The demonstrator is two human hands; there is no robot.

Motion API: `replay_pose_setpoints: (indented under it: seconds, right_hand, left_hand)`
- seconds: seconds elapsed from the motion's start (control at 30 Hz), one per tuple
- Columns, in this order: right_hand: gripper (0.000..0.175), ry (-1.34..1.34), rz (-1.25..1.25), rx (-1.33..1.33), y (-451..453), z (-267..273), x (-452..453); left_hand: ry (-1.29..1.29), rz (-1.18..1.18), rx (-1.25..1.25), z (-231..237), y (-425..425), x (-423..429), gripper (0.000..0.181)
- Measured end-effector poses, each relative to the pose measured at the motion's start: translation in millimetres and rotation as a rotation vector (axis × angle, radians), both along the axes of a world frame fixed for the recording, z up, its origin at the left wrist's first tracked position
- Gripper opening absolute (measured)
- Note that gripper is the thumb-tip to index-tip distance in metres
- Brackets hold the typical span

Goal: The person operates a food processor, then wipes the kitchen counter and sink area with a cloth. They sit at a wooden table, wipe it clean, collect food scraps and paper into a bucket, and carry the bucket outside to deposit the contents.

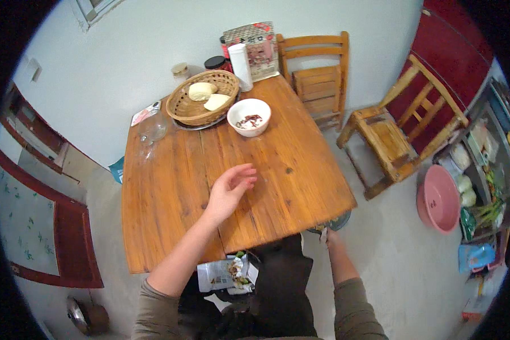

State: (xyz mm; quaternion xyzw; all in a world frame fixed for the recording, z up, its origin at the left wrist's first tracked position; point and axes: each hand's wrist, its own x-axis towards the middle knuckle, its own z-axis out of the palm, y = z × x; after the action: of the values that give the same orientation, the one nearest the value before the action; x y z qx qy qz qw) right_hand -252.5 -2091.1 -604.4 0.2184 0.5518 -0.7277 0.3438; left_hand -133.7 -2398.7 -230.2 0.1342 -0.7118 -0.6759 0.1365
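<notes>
My left hand (231, 189) is above the middle of the wooden table (280, 199), its fingers loosely bent, thumb apart, holding nothing. Below the table's front right corner, my right hand (334, 240) grips a small whitish, cloth-like thing (324, 236). Just beyond it, a dark green, round-rimmed vessel (342, 221) is partly hidden by the tabletop; whether the hand touches it is unclear. Farther back on the table stands a white bowl (255, 108) with dark reddish bits inside. Behind it, a wicker basket (180, 114) holds two pale steamed buns (216, 102) and rests on a metal tray.
Jars (216, 63), a white cylinder (240, 68) and a printed package (261, 51) line the wall. A clear glass vessel (153, 127) is at the table's left. Below the front edge sits refuse with white packaging (221, 274). Right are wooden chairs (391, 140) and a pink basin (440, 202).
</notes>
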Motion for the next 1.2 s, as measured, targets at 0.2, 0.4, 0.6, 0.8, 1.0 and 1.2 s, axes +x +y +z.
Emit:
replay_pose_setpoints:
  seconds: [0.2, 0.4, 0.6, 0.8, 1.0, 1.2]
  right_hand:
    - [0.03, -0.19, -0.068, 0.149, -58.8, -56.6, -7.1]
    - [0.028, -0.322, 0.012, 0.192, -20.6, -45.9, 16.6]
    - [0.022, 0.156, -0.104, -0.033, 40.3, 131.0, 79.7]
    - [0.025, 0.406, 0.265, -0.336, 5.5, 358.1, 136.3]
    - [0.057, 0.567, 0.662, -0.498, -44.4, 392.1, 215.1]
    - [0.063, 0.775, 1.156, -0.072, -72.4, 315.7, 238.7]
  left_hand:
    - [-0.146, 0.297, 0.259, -7.7, -56.3, -80.3, 0.036]
    - [-0.218, 0.413, 0.244, 2.5, -69.7, -126.1, 0.032]
    - [-0.09, 0.277, 0.289, 27.9, -22.4, -43.2, 0.037]
    - [-0.143, 0.166, 0.151, 59.6, 48.1, 92.2, 0.039]
    - [-0.143, 0.236, -0.117, 42.0, 86.5, 233.9, 0.041]
    - [-0.178, 0.21, -0.571, -41.0, 75.8, 289.3, 0.052]
